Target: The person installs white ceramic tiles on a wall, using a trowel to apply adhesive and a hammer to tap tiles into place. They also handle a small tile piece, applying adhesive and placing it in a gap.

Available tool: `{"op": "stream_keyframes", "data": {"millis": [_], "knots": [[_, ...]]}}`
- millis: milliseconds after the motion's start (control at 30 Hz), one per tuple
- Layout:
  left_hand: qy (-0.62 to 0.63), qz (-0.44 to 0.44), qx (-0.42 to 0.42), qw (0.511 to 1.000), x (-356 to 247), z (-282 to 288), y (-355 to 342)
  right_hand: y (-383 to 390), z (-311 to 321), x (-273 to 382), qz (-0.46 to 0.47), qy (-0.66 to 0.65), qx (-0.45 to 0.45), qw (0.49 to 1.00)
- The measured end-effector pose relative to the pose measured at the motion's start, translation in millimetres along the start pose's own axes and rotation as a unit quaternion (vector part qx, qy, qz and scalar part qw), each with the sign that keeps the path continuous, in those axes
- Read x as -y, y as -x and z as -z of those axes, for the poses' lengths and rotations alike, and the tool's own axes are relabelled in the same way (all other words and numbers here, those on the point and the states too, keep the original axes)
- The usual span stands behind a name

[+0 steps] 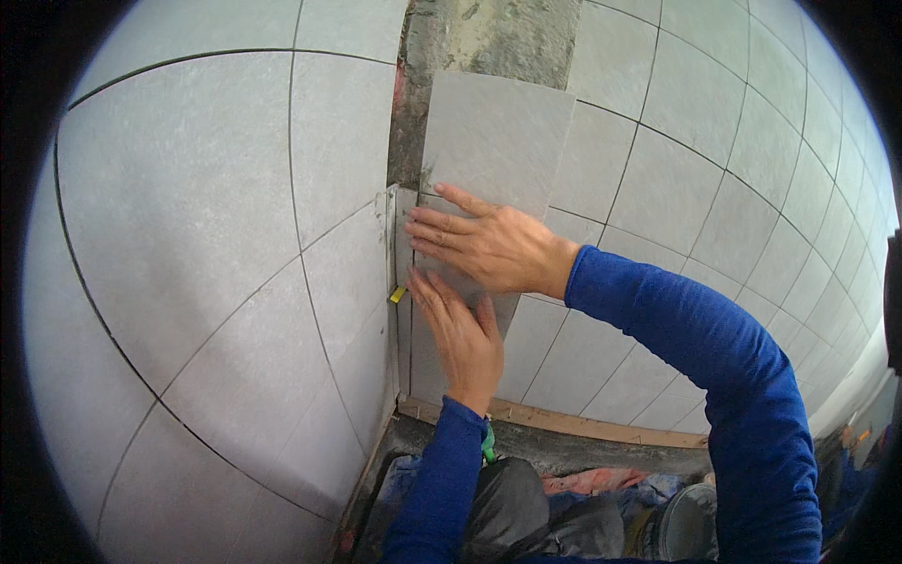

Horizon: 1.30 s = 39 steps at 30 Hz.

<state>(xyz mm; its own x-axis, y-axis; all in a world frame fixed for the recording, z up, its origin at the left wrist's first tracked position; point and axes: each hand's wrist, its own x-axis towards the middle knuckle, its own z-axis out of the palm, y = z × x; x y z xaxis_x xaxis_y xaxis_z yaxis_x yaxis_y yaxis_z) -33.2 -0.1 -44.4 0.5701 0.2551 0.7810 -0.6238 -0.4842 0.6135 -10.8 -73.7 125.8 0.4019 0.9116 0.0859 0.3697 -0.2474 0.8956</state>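
Note:
My right hand (498,246) lies with fingers outstretched across a grey wall tile and the edge of a narrow tile strip (404,246) in the corner. Just below it my left hand (462,346) rests against the lower tile, its fingers extended upward near the same strip. Neither hand grips anything. A small yellow piece (398,294), possibly a wedge or spacer, sticks out at the strip beside my left fingertips. Above my right hand, a large grey tile (498,132) sits on the wall. My hands hide parts of the joints between these tiles.
Bare rough wall (512,42) shows above the large tile. Tiled walls (188,179) meet at the corner. A wooden batten (583,425) runs under the bottom row. Below lie a red cloth (592,482), a green-handled item (489,442) and a round container (689,524).

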Motion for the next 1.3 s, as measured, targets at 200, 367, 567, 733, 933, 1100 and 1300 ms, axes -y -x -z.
{"op": "stream_keyframes", "data": {"millis": [200,367,567,733,933,1100,1300], "knots": [[-0.019,-0.034,-0.039,0.998,4.5,-16.8,-21.4,-2.7,-1.3,-10.7,0.024,0.027,-0.017,0.999],[-0.001,-0.02,-0.053,0.998,3.9,-22.6,-22.5,0.4,-6.6,-11.6,0.027,-0.01,-0.023,0.999],[-0.012,-0.018,-0.068,0.997,4.1,-24.7,-22.0,-0.6,-14.8,-12.9,0.013,-0.054,-0.063,0.996],[-0.021,-0.02,-0.074,0.997,5.5,-27.6,-22.4,-0.3,-18.6,-12.4,0.008,-0.063,-0.067,0.996],[-0.018,-0.034,-0.091,0.995,4.7,-30.9,-23.0,-0.7,-22.5,-11.1,-0.024,-0.117,-0.128,0.984],[-0.027,-0.031,-0.087,0.995,5.5,-30.3,-23.6,-2.4,-19.9,-13.2,-0.01,-0.107,-0.15,0.983],[-0.035,-0.029,-0.083,0.996,7.2,-30.2,-22.0,1.5,-19.6,-11.5,-0.012,-0.086,-0.123,0.989]]}}
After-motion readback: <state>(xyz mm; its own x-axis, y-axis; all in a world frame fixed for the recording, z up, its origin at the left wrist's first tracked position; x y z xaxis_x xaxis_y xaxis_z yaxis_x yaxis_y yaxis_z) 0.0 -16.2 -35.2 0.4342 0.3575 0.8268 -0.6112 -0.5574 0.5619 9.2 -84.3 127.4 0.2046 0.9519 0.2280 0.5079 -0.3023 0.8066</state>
